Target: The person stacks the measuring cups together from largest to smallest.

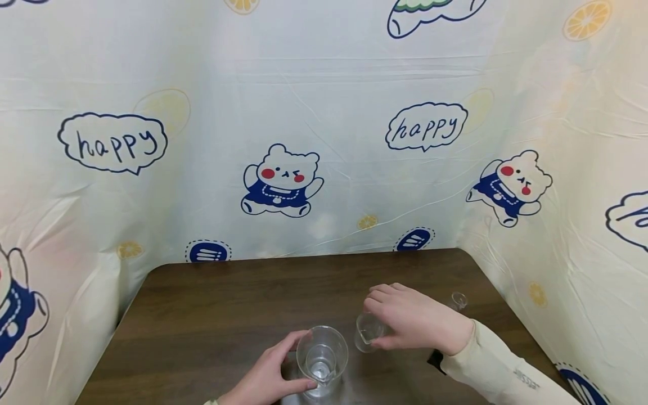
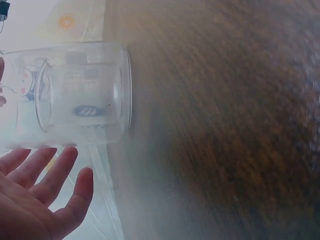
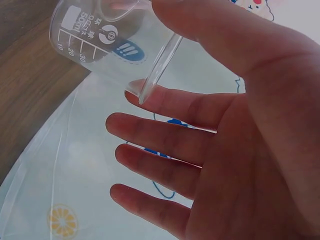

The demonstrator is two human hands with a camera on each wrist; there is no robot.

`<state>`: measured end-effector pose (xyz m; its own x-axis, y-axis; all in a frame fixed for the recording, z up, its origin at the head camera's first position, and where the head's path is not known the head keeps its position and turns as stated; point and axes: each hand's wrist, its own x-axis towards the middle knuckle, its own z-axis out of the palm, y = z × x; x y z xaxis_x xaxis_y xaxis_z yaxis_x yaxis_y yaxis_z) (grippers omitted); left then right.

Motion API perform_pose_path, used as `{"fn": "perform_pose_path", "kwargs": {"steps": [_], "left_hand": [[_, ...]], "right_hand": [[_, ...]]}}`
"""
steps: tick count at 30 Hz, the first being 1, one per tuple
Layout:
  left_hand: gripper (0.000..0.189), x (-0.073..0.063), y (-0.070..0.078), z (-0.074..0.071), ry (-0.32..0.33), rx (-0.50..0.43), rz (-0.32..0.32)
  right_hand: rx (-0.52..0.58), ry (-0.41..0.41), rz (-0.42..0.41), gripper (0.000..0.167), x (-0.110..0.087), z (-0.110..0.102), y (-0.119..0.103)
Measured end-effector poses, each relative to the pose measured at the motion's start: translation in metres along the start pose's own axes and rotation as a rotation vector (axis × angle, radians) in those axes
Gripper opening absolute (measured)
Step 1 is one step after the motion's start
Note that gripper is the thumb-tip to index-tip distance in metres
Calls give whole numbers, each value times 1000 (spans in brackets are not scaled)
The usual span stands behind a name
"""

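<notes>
In the head view, my left hand [image 1: 273, 368] holds a large clear glass beaker [image 1: 340, 351] from the left, thumb in front and fingers behind. A smaller glass beaker [image 2: 77, 97] sits inside it, seen through the wall in the left wrist view. My right hand [image 1: 412, 320] pinches a small beaker [image 1: 363, 332] near its rim between thumb and forefinger, just right of the large one. White 50 ml markings show on this small beaker in the right wrist view, where the other three fingers stretch out straight.
Beyond the right wrist, a tiny clear glass vessel [image 1: 458, 301] stands on the dark wooden table [image 1: 228, 304]. A printed curtain [image 1: 344, 84] with bears and orange slices hangs along the table's back and sides.
</notes>
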<state>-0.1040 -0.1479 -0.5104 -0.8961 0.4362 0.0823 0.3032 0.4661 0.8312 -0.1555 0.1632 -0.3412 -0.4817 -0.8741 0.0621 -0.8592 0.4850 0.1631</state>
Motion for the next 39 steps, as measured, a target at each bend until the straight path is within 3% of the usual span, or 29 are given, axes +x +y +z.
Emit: {"fn": "perform_pose_path", "kwargs": {"steps": [8, 15, 22, 39], "left_hand": [[76, 1, -2, 2, 25, 7, 44], [75, 2, 1, 1, -1, -8, 10], [75, 2, -1, 1, -1, -5, 25], [72, 2, 1, -2, -23, -19, -22]], "right_hand": [[-29, 10, -52, 43, 10, 0, -3], [-39, 6, -72, 44, 16, -2, -7], [-25, 25, -95, 43, 26, -2, -11], [6, -19, -127, 44, 47, 2, -19]]}}
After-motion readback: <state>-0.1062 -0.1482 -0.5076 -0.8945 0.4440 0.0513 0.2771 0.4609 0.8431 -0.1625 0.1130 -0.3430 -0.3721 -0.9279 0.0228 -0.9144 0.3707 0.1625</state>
